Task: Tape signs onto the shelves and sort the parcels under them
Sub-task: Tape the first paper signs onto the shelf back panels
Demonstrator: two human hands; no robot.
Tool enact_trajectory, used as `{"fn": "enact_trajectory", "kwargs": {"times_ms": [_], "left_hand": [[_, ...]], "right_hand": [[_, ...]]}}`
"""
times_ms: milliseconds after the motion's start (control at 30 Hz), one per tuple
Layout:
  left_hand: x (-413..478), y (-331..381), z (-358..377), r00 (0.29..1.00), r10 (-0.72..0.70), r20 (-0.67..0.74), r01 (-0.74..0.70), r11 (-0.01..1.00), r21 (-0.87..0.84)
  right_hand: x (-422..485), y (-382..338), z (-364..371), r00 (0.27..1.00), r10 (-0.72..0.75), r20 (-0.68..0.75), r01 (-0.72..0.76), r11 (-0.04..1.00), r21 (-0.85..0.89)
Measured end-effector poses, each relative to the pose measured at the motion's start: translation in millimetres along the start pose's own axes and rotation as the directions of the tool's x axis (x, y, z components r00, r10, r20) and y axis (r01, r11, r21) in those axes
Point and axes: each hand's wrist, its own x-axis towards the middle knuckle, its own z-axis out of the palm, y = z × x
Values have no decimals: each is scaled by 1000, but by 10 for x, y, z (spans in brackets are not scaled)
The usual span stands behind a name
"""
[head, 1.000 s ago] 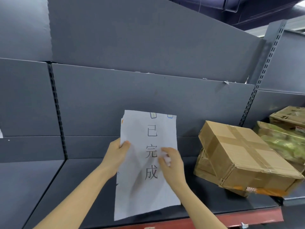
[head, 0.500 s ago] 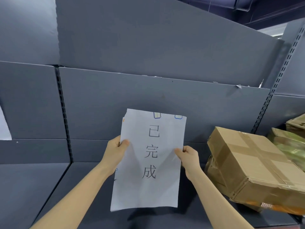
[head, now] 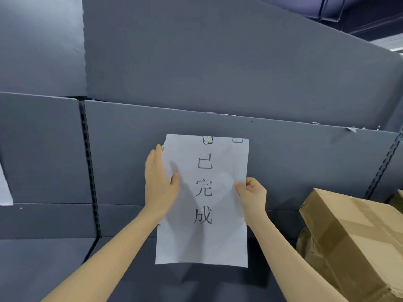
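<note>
A white paper sign with three black characters is held upright against the grey back panel of the shelf. Two small pieces of tape with blue edges sit at its top edge. My left hand lies flat with straight fingers along the sign's left edge, thumb on the paper. My right hand pinches the sign's right edge at mid height. A brown cardboard parcel, taped across its top, lies tilted on the shelf to the right.
A slotted upright divides this bay from the left one, where the edge of another white sheet shows. A second slotted upright stands at the right. The dark shelf board runs under the sign.
The sign has been raised and brought against the back panel. My left hand has gone from gripping the left edge to lying flat on it. The view has shifted closer and left.
</note>
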Motion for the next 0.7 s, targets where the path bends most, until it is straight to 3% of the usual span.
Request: {"fn": "enact_trajectory", "kwargs": {"times_ms": [100,267,400,700], "left_hand": [[241,-66,-8,984,179,-23,-167,951,260],[499,-170,74,920,364,147,-384,754,533],[639,-174,144,901,396,179,-418,679,603],[844,-124,218,910,385,153,-393,684,614]], "right_hand": [[122,-71,165,999,-33,14,33,999,22],[257,-103,389,998,-57,21,56,996,63],[354,-111,503,1000,-30,0,30,995,100],[550,-138,565,1000,-9,-9,11,992,127]]}}
